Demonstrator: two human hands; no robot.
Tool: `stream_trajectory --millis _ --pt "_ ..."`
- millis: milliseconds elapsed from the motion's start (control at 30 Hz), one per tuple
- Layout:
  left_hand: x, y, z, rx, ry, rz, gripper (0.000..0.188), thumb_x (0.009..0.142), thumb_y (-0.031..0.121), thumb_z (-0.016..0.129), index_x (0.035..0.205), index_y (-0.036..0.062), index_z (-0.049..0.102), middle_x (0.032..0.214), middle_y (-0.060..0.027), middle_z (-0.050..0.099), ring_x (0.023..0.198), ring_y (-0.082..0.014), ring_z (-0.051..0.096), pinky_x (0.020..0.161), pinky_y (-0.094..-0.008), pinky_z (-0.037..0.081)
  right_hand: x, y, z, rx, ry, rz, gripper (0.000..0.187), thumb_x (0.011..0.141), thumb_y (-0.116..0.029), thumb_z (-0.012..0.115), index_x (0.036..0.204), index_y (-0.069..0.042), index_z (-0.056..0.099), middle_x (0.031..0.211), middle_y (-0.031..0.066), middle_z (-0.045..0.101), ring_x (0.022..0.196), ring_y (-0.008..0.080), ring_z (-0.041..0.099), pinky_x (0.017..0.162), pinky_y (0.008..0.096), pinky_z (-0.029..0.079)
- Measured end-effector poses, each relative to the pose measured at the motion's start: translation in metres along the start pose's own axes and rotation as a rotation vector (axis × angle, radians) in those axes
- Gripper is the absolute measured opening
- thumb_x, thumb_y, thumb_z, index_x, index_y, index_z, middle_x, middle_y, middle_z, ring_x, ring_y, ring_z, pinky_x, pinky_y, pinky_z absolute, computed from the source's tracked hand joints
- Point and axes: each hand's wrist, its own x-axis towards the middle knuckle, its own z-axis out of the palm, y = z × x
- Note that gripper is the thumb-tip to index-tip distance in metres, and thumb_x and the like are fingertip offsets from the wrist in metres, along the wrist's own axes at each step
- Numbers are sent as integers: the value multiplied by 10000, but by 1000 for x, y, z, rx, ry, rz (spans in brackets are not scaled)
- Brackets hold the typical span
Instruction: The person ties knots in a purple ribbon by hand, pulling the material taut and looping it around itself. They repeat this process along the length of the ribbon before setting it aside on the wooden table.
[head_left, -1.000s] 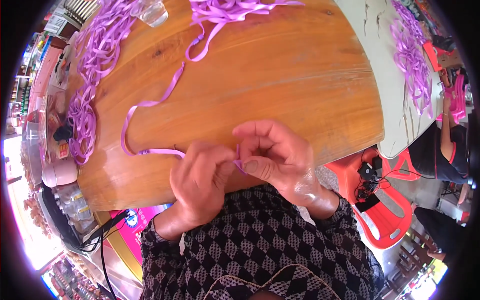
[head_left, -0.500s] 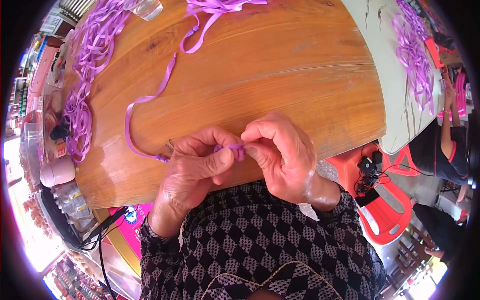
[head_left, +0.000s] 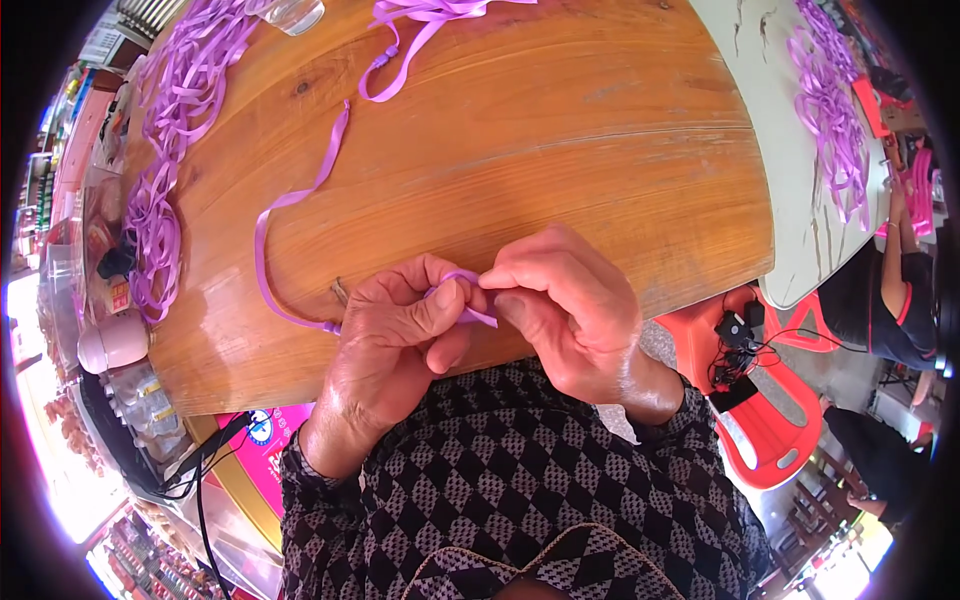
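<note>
A narrow purple ribbon (head_left: 262,240) curves over the wooden table and runs into my left hand (head_left: 388,335), with a small knot just before the fingers. My left thumb and fingers pinch it. Above the thumb a small loop of ribbon bulges up, and a short end sticks out to the right below it. My right hand (head_left: 580,315) is close beside, its index fingertip and thumb closed at the edge of the loop. Part of the ribbon is hidden behind the fingers.
Purple ribbon heaps (head_left: 190,95) lie along the table's left edge, another ribbon bundle (head_left: 425,15) at the far side. A clear cup (head_left: 292,15) stands far left. At right are a white table (head_left: 735,40) with more ribbons, a red stool (head_left: 770,450), and another person's arm (head_left: 893,230).
The ribbon between my fingers has opened into a raised loop with a short end hanging out. My right hand has shifted slightly, its thumb and index finger farther apart.
</note>
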Motion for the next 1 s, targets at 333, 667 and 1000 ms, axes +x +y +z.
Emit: stream_trajectory --millis 333,667,1000 --pt "-4 -9 10 48 -52 179 155 845 91 607 956 -14 581 830 -63 606 561 -83 478 481 -189 378 -4 -3 -3 121 27 59 156 751 34 668 859 18 557 945 139 575 788 170 573 675 261 481" --pt "-20 9 11 640 169 629 211 849 195 616 914 -3 579 896 -44 547 589 -50 471 496 -171 367 -10 -12 -23 435 -49 395 158 725 106 641 784 19 524 867 111 551 732 102 526 616 206 444" --pt "-19 25 14 1762 -110 911 303 704 157 720 937 6 599 844 -97 606 682 -146 573 547 -257 437 -7 -17 -20 296 -144 353 199 672 147 613 764 -6 525 800 74 572 666 96 550 523 200 437"
